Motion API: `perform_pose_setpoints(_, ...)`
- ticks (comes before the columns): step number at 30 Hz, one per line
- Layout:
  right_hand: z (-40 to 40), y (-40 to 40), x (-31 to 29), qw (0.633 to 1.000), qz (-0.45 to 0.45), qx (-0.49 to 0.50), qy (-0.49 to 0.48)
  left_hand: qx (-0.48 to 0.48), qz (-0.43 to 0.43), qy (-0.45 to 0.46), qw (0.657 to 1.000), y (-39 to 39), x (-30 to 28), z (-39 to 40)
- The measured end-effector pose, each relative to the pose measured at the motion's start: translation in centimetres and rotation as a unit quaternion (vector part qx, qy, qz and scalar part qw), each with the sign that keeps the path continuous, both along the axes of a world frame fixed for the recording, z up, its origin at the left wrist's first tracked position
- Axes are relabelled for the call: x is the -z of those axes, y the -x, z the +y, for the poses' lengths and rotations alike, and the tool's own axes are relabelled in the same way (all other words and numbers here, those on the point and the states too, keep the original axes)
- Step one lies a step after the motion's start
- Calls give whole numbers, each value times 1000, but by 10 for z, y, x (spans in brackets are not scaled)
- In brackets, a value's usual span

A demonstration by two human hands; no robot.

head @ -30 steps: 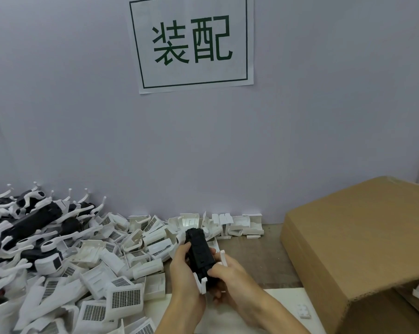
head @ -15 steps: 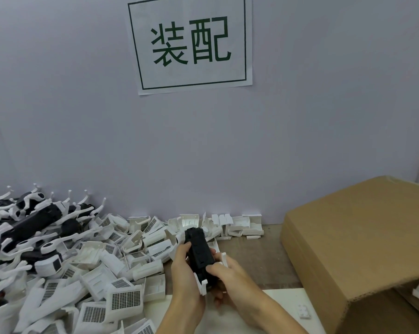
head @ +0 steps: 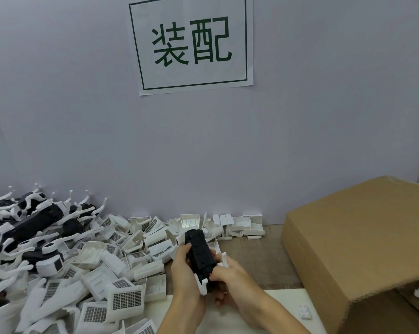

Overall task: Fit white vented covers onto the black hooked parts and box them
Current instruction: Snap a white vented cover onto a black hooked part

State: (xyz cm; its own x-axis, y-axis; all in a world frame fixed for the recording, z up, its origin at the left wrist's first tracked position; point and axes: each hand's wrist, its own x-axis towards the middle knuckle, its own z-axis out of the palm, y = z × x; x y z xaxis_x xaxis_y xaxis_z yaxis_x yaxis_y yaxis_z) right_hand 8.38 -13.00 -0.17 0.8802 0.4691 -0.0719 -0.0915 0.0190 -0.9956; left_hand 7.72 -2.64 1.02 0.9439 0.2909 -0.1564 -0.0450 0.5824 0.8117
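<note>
1. I hold the black part in both hands, low at centre, above the pale mat at the bench's near edge.
2. Its long axis runs from near-right to far-left, tilted away from me; the far end rises free of the fingers.
3. White tabs show along the part's near edge and right side; I judge a white cover is being seated from beneath, but how far it is on cannot be told.
4. My left hand wraps the part's left flank, fingers curled round it, wrist coming up from below.
5. My right hand grips the near right end, thumb on top, fingers curled beneath.
6. The cardboard box lies to the right, nearer the right hand; its opening faces me at lower right, so boxing calls for a rightward carry.
7. Loose white covers lie heaped to the left, with more hooked parts behind them.
</note>
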Motion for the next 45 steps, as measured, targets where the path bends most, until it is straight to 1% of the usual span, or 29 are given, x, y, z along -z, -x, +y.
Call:
perform_pose_setpoints(3, -1, -2, 3, 1000, -10, 1, 22, -1, 13, 1, 1000, -1, 1, -1)
perform_pose_setpoints(6, 0, -2, 3, 999, -27, -6, 24, -8, 17, 23, 1000, 0, 0, -1)
perform_pose_setpoints(11, -2, -2, 1, 999, -27, -24, -20, -31, 0, 111, 993, 3, -5, 4)
perform_pose_setpoints(13, -2, -3, 2, 999, -38, 24, -15, -55, -7, 146, 988, 3, -8, 10)
perform_pose_setpoints(14, -2, -5, 3, 996, -64, 66, 12, -64, -16, 161, 985, 3, -10, 14)
perform_pose_setpoints(15, -3, -6, 5, 987, -105, 107, 60, -69, -26, 176, 982, 3, -11, 17)
perform_pose_setpoints(16, -5, -8, 8, 970, -159, 138, 120, -68, -36, 194, 978, 3, -12, 20)
perform_pose_setpoints(18, -9, -12, 14, 921, -265, 149, 242, -51, -59, 224, 971, 3, -13, 24)
perform_pose_setpoints(19, -10, -13, 16, 901, -292, 136, 289, -45, -68, 225, 971, 2, -12, 24)
perform_pose_setpoints(20, -11, -13, 18, 888, -300, 119, 329, -44, -66, 215, 974, 2, -11, 23)
perform_pose_setpoints(22, -10, -12, 18, 876, -286, 86, 380, -49, -35, 183, 981, 0, -8, 21)
perform_pose_setpoints(25, -8, -14, 18, 869, -266, 89, 409, -63, -2, 143, 988, -3, -4, 18)
perform_pose_setpoints(28, -4, -26, 16, 855, -258, 92, 440, -62, 1, 115, 991, -5, -1, 14)
perform_pose_setpoints(32, 2, -43, 10, 834, -225, 49, 501, -65, 18, 79, 995, -6, 3, 13)
perform_pose_setpoints(34, 5, -47, 7, 841, -220, 61, 490, -79, 32, 51, 995, -7, 5, 14)
perform_pose_setpoints(37, 2, -44, 10, 863, -248, 159, 411, -99, 53, 1, 994, -10, 9, 16)
perform_pose_setpoints(39, -5, -41, 10, 878, -242, 242, 335, -91, 57, -21, 994, -11, 11, 16)
perform_pose_setpoints(41, -13, -37, 4, 875, -236, 303, 293, -72, 54, -22, 996, -11, 11, 15)
perform_pose_setpoints(45, -29, -28, -2, 867, -244, 325, 288, -55, 50, -18, 997, -12, 12, 12)
